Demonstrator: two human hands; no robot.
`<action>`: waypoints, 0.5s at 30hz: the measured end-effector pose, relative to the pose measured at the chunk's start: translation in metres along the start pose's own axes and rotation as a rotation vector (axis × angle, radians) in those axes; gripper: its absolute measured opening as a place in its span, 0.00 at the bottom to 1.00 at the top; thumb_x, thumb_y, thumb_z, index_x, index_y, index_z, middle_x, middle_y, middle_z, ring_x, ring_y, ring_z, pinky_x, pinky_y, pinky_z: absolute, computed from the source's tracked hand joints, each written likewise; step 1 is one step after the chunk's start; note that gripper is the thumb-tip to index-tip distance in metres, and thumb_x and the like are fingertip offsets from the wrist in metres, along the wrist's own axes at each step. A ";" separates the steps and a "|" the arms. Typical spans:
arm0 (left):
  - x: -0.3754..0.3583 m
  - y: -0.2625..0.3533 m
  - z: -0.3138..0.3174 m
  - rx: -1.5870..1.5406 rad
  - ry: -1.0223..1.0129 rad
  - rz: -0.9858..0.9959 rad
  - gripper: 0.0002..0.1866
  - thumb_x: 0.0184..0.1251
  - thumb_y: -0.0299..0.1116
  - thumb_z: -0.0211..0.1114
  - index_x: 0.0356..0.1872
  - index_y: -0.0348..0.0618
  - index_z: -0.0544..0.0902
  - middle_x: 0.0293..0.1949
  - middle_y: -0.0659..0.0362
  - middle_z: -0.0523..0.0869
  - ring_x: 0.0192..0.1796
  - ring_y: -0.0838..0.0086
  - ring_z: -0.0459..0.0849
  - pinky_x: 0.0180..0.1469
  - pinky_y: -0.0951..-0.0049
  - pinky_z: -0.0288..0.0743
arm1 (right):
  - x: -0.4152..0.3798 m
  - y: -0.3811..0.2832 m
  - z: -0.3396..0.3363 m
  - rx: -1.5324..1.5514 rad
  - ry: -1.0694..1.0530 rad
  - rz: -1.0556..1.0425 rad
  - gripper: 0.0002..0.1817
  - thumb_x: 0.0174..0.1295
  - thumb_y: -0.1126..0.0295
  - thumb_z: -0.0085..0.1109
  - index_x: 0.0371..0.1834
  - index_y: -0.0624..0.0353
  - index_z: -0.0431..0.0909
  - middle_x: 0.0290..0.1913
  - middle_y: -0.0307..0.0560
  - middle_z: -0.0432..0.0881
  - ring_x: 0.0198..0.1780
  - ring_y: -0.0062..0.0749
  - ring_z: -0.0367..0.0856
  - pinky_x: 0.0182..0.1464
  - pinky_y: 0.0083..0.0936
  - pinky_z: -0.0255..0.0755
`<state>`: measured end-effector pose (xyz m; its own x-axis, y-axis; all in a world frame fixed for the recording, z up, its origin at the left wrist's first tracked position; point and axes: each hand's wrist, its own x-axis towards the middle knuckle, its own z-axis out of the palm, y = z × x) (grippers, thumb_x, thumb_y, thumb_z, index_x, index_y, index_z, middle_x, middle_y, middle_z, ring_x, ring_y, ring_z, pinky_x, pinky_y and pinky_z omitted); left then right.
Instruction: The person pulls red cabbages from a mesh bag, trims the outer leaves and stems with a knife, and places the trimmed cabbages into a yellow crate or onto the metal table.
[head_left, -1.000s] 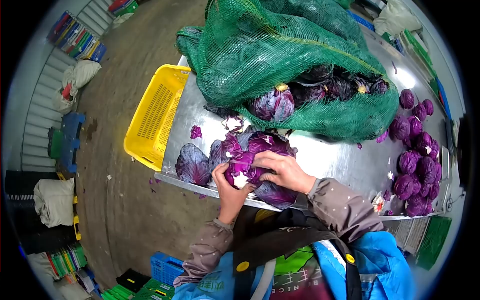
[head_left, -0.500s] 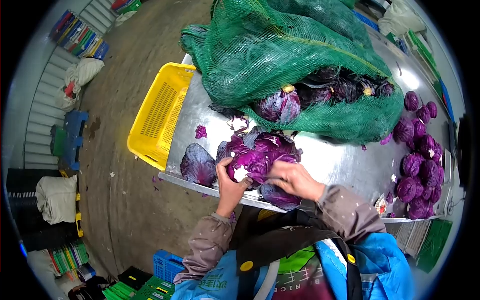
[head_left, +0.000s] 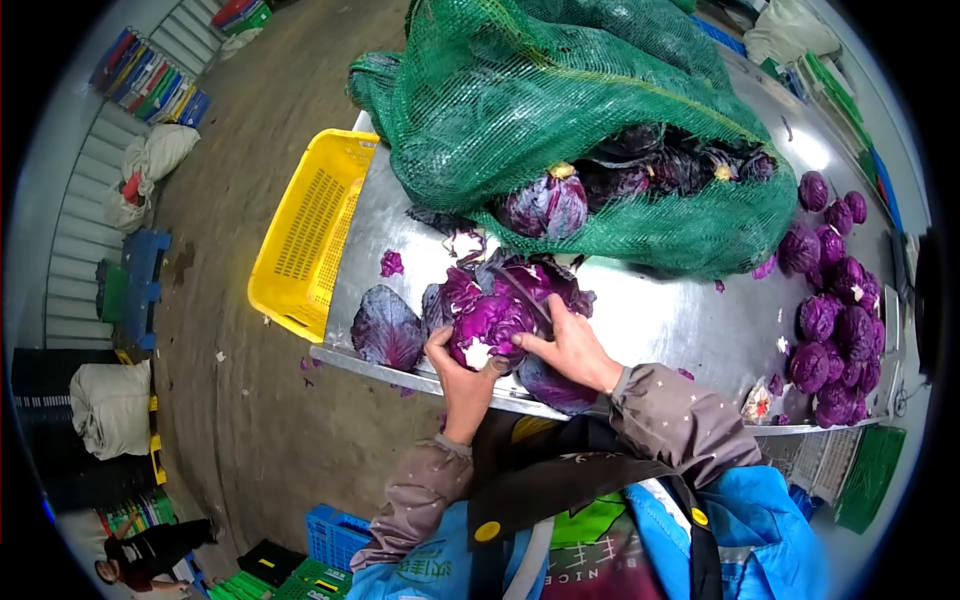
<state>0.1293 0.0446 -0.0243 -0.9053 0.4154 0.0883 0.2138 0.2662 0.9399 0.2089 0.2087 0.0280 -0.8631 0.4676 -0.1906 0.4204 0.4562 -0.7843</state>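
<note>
Cupped round the near left side of a purple cabbage is my left hand, close to its white cut stem. My right hand is closed on what looks like a thin knife, its blade slanting up and left over the cabbage; the handle is hidden. The right thumb reaches to the cabbage's right side. Loose leaves lie around it: a large flat leaf to the left and another leaf under my right wrist.
A green net sack of cabbages covers the metal table's far side. Several peeled cabbages sit at the right. A yellow crate stands at the left edge. A person is at lower left.
My right hand, blurred before, has shifted slightly up and left, and the blade now shows over the cabbage. My left hand keeps its hold. A person has come into view at lower left.
</note>
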 end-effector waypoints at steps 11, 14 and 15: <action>0.008 0.053 -0.010 0.251 -0.035 0.172 0.43 0.39 0.42 0.79 0.56 0.38 0.65 0.55 0.47 0.64 0.58 0.53 0.65 0.60 0.57 0.59 | -0.002 -0.009 -0.008 -0.077 0.037 -0.061 0.13 0.54 0.67 0.59 0.36 0.65 0.72 0.21 0.62 0.76 0.27 0.58 0.78 0.31 0.45 0.71; 0.035 0.056 -0.005 0.367 -0.231 0.379 0.35 0.43 0.42 0.75 0.54 0.40 0.72 0.52 0.50 0.71 0.55 0.54 0.67 0.59 0.57 0.60 | -0.004 -0.001 -0.007 -0.172 0.037 -0.122 0.11 0.53 0.70 0.58 0.35 0.66 0.75 0.20 0.62 0.74 0.25 0.56 0.77 0.29 0.39 0.70; 0.039 0.046 -0.001 0.389 -0.277 0.415 0.34 0.44 0.40 0.75 0.54 0.41 0.72 0.51 0.50 0.72 0.55 0.55 0.68 0.59 0.57 0.60 | -0.001 0.008 -0.004 -0.110 0.098 -0.116 0.10 0.52 0.70 0.58 0.35 0.65 0.76 0.20 0.62 0.75 0.25 0.56 0.77 0.29 0.39 0.70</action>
<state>0.1037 0.0720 0.0224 -0.6009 0.7477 0.2826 0.6921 0.3098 0.6520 0.2142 0.2150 0.0249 -0.8786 0.4759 -0.0401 0.3522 0.5890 -0.7273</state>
